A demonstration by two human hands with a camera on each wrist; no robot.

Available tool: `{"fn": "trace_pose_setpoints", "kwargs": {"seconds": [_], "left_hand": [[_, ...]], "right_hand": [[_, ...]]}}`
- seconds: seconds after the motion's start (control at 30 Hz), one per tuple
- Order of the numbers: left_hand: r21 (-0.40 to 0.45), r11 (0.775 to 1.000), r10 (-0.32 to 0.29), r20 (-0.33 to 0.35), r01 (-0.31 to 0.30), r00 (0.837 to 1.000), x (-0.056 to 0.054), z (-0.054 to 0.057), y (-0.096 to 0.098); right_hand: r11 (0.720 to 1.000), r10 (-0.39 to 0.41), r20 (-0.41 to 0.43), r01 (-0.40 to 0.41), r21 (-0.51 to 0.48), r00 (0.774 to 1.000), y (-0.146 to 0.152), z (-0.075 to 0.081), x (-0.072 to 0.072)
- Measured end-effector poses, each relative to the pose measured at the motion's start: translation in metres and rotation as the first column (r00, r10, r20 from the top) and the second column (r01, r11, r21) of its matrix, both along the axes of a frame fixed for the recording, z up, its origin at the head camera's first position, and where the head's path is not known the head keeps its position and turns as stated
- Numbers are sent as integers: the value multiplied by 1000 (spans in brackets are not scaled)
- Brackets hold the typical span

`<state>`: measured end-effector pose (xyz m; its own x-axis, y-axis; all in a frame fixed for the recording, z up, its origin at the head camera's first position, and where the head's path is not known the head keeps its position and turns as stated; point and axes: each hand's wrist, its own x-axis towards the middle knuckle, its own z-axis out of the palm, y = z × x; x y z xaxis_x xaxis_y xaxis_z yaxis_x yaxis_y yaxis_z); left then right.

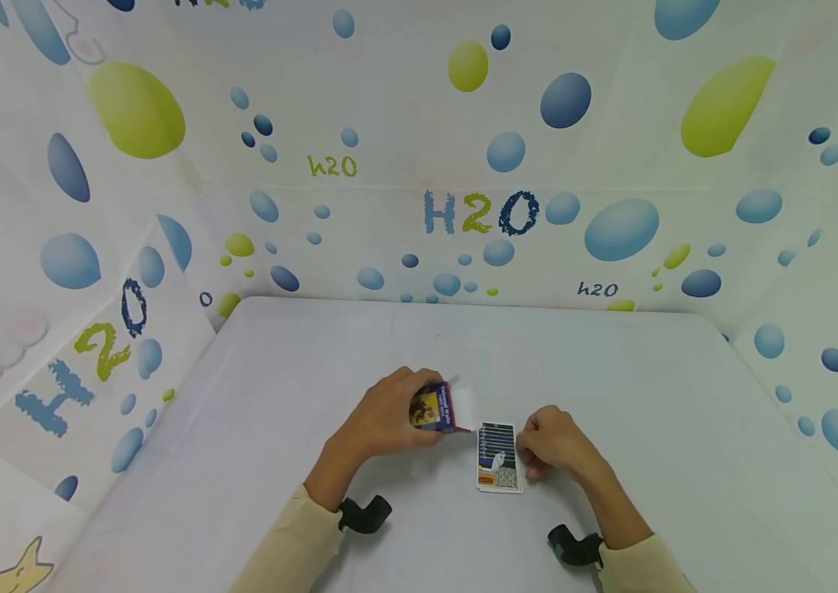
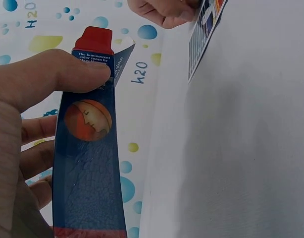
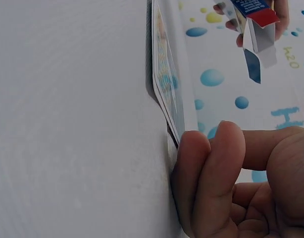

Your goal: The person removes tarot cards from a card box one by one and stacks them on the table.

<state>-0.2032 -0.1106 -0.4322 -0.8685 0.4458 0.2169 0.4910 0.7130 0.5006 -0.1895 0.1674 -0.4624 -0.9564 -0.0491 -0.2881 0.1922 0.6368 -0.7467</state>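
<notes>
My left hand (image 1: 389, 416) holds a small dark blue card box (image 1: 430, 407) above the table, thumb on one side and fingers on the other. Its end flap stands open toward the right, and the left wrist view shows an orange face picture on the box's narrow side (image 2: 88, 163). Just right of the box, a stack of picture cards (image 1: 497, 465) lies face up on the table. My right hand (image 1: 554, 442) rests at the stack's right edge, fingers curled, and seems to pinch that edge. In the right wrist view the fingertips (image 3: 191, 148) cover a card corner.
A white table (image 1: 315, 354) spreads under both hands, with its far edge against a backdrop (image 1: 389, 99) printed with blue and green drops. Black wrist camera mounts (image 1: 365, 515) sit at both cuffs.
</notes>
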Motion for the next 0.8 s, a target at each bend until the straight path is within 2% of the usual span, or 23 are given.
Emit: {"fn": "trace_pose_setpoints", "kwargs": {"seconds": [0.2, 0.37, 0.57, 0.8], "left_hand": [[-27, 999, -30, -19, 29, 999, 1, -1, 5], [-53, 997, -60, -28, 59, 998, 4, 1, 11], [-66, 992, -106, -33, 104, 994, 8, 1, 18], [-79, 987, -141, -38, 138, 989, 10, 1, 22]], "right_hand": [[999, -38, -72, 39, 3, 997, 2, 0, -2], [999, -34, -185, 30, -22, 982, 0, 2, -4], [990, -16, -291, -26, -137, 957, -5, 11, -3], [966, 58, -306, -130, -222, 950, -14, 21, 3]]}}
